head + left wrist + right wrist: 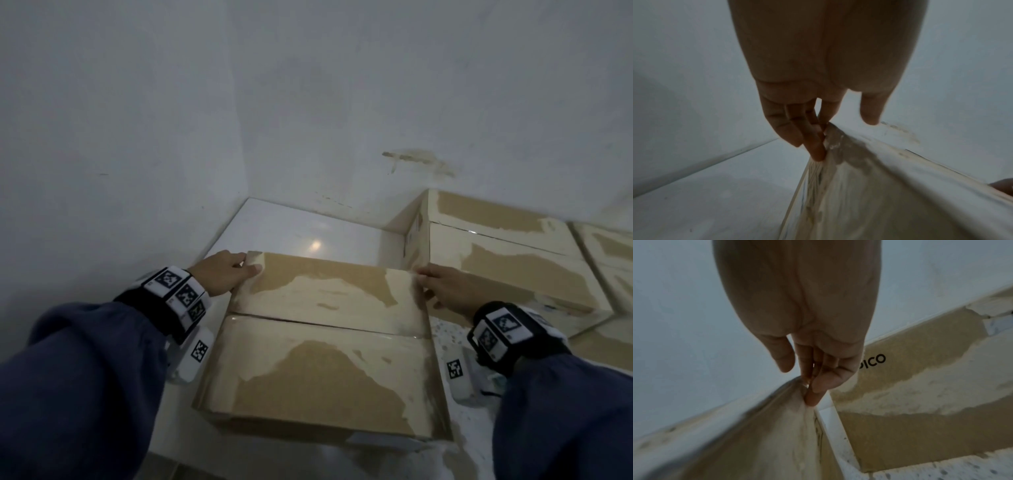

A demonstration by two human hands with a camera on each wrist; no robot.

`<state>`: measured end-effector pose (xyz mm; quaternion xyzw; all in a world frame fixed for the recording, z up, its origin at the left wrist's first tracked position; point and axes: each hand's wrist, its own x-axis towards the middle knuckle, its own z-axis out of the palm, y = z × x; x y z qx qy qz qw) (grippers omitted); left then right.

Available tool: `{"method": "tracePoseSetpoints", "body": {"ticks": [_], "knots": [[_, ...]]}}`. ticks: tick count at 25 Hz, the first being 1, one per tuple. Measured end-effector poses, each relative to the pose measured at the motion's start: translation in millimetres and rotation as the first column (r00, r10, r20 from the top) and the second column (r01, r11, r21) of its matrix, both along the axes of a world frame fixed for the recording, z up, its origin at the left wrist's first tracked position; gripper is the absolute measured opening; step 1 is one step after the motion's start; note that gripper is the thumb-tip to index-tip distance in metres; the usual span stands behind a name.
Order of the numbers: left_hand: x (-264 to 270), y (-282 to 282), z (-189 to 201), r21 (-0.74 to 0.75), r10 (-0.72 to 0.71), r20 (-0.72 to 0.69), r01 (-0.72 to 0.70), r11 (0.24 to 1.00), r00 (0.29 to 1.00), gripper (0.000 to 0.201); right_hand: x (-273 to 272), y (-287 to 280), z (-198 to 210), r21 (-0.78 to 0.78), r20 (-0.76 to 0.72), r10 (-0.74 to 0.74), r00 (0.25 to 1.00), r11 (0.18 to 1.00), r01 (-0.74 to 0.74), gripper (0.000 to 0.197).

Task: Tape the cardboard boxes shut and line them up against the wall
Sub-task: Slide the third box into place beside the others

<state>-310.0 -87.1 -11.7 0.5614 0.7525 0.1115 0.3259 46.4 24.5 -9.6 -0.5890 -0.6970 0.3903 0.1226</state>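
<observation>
A brown cardboard box [322, 342] with torn pale patches fills the middle of the head view, its two top flaps closed along a seam [325, 322]. My left hand [222, 270] is at its far left corner, with straight fingers [813, 146] flat against the side of the box [879, 194] and the thumb over the top edge. At the far right corner, my right hand [445, 287] presses straight fingers [813, 395] against the box's other side [766, 434], thumb held apart. A second closed box [507, 260], printed "PICO" [873, 360], stands against the wall on the right.
The white wall [342, 102] meets a side wall in a corner ahead on the left. Bare white floor [291, 229] lies between the held box and that corner. A third box [609, 260] shows at the right edge. A narrow gap separates my box from the second one.
</observation>
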Motion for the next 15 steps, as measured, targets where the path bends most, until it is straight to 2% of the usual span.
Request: {"method": "tracePoseSetpoints", "body": {"ticks": [3, 6, 10, 12, 15], "knots": [[1, 5, -5, 0.016, -0.005, -0.137, 0.007, 1.0, 0.991, 0.049, -3, 5, -5, 0.09, 0.092, 0.035, 0.995, 0.995, -0.043, 0.026], [2, 8, -6, 0.005, 0.0, -0.165, 0.001, 1.0, 0.986, 0.037, -5, 8, -12, 0.095, 0.115, 0.082, 0.99, 0.991, -0.093, 0.03], [-4, 8, -10, -0.07, 0.073, 0.059, -0.069, 0.995, 0.996, 0.035, -6, 8, -23, 0.109, 0.027, 0.016, 1.0, 0.994, -0.019, 0.022], [-4, 7, -12, -0.078, 0.085, 0.108, -0.076, 0.994, 0.991, 0.037, -4, 6, -22, 0.131, 0.014, 0.004, 1.0, 0.991, -0.006, 0.022], [-6, 10, -17, -0.098, 0.127, 0.162, -0.112, 0.989, 0.979, 0.038, 0, 4, -16, 0.129, 0.024, 0.058, 0.998, 0.99, -0.061, 0.022]]}}
